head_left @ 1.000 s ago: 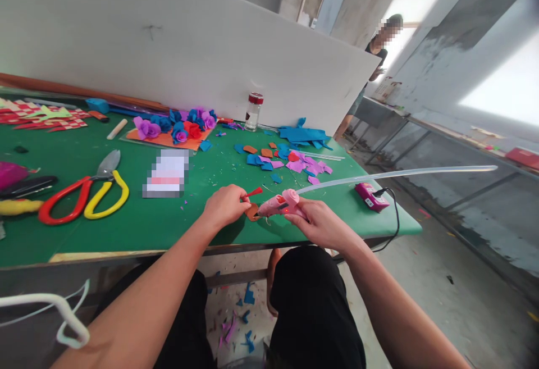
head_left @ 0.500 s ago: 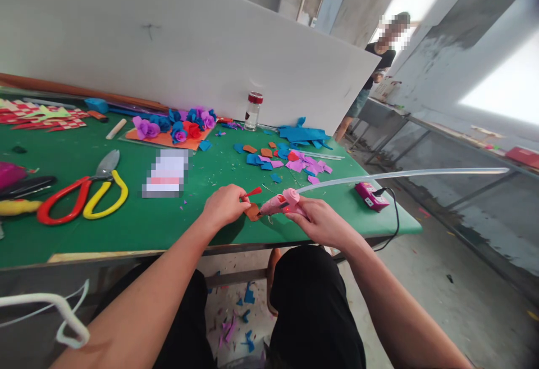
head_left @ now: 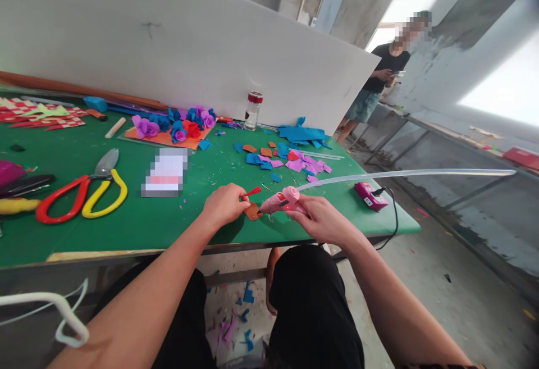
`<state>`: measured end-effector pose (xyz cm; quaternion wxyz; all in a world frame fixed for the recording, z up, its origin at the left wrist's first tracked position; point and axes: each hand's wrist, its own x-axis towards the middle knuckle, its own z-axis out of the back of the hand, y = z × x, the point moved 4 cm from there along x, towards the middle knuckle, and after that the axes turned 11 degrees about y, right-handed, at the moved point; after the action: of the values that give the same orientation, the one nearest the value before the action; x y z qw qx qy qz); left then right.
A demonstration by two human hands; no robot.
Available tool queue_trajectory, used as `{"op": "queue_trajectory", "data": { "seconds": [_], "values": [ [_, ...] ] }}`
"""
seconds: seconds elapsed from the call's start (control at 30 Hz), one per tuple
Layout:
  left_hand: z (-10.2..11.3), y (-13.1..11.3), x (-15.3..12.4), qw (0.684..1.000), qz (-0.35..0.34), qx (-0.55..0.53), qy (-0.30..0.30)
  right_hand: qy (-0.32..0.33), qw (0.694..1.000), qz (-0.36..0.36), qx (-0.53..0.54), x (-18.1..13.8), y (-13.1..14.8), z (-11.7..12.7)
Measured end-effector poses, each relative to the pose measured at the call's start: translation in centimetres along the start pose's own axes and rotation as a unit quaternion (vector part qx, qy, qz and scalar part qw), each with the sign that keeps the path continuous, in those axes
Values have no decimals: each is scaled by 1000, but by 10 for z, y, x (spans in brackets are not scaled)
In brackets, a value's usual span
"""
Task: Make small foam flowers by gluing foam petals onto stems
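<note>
My left hand (head_left: 223,205) is closed, pinching a small brown-orange piece (head_left: 254,212) and a thin red rolled piece (head_left: 254,191) that sticks out above the fingertips. Wrapped round the handle of a pink hot glue gun (head_left: 280,200) is my right hand (head_left: 322,218). The gun's dark nozzle points left, at the right edge of the orange piece; I cannot tell whether they touch. From the back of the gun a long clear glue stick (head_left: 404,174) runs out to the right. Both hands are just above the near edge of the green table (head_left: 147,228).
Cut blue, purple and orange pieces (head_left: 309,164) lie beyond my hands. Left are red-and-yellow-handled shears (head_left: 103,181), a blurred white card (head_left: 165,172) and paper flowers (head_left: 181,127). A red-lidded jar (head_left: 253,112), pink plug box (head_left: 370,196) and white board (head_left: 189,37) surround these. A person (head_left: 383,77) stands beyond.
The orange piece shows a little more of its face near the nozzle. My hands have hardly moved. The person at the back has shifted right, out from behind the board.
</note>
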<state>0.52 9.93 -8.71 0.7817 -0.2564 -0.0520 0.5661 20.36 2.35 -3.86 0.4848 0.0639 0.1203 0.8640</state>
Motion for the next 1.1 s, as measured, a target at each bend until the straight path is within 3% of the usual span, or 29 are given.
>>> {"op": "queue_trajectory", "data": {
  "seconds": [0.27, 1.1],
  "values": [
    [-1, 1, 1, 1000, 1, -3, -4, 0, 1000, 2, -31, -1, -1, 0],
    [-1, 1, 1, 1000, 6, -5, -2, -8, 1000, 5, 6, 0, -4, -3]
  ]
}}
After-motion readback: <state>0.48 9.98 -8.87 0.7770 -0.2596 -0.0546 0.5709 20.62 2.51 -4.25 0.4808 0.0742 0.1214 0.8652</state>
